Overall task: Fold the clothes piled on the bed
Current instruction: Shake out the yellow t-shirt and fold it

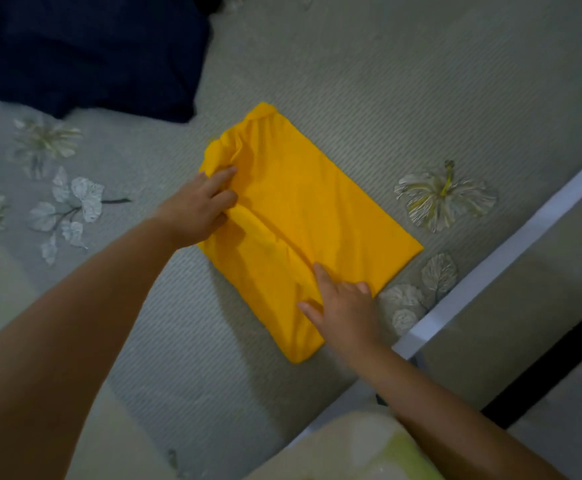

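Two bare forearms, sleeveless to the frame edge; hands (199,206) without rings or watch.

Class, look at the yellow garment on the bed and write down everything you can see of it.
The yellow garment is thin, soft-looking cloth, plain bright yellow, folded into a rough rectangle lying flat and askew on the grey flowered bedsheet. A long crease runs down its middle, and its far end is bunched. The left hand grips its left edge; the right hand presses flat on its near end. A dark blue garment lies apart from it.
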Demonstrator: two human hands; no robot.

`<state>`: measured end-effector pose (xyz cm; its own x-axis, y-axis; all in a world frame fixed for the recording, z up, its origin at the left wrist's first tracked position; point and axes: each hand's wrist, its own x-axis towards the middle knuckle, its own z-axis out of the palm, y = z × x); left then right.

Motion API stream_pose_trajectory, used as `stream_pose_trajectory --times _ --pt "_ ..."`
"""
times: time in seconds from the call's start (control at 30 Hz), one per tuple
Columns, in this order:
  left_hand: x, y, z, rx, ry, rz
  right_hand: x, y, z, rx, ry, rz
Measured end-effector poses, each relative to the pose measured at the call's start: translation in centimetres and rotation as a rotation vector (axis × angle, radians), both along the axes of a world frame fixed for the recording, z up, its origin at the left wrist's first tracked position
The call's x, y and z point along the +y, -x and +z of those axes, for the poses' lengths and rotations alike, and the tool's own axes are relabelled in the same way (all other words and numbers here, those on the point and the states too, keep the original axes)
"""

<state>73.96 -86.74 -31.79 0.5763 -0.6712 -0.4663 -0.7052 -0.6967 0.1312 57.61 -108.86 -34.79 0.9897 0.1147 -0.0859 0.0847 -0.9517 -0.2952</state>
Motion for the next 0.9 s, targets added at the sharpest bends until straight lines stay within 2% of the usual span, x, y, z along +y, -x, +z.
stream_pose_trajectory --times 0.2,0.27,0.33,0.4,0.5,0.57,0.67,0.77,0.9 --pt "4.5 2.2 -2.2 -0.046 0.045 0.016 4.6 3.0 -0.3 -0.053 0.041 -0.036" --pt "5.3 3.1 -2.5 -0.025 -0.018 0.128 5.4 4.3 -0.9 -0.028 0.062 0.001" --pt "6.4 4.5 -3.4 0.074 -0.158 0.319 6.0 5.8 -1.5 0.045 0.068 0.034" --pt "7.1 6.3 -3.8 0.126 -0.057 0.464 5.7 6.9 -1.6 0.091 0.028 0.045" --pt "7.6 8.3 -3.3 0.067 0.145 0.634 3.0 7.9 -1.4 0.095 -0.135 0.028" --pt "7.4 8.8 -2.7 -0.015 0.194 0.735 0.7 7.4 -1.1 0.089 -0.234 -0.1" --pt "5.9 7.1 -2.5 -0.084 0.287 0.882 -0.4 5.8 -0.3 0.228 -0.415 -0.544" --pt "3.3 4.0 -2.6 0.016 0.421 1.143 1.8 4.1 -0.6 0.368 -0.55 -0.803" --pt "0.6 2.0 -3.1 0.122 0.341 1.293 4.0 2.6 -1.1 0.364 -0.609 -1.0"
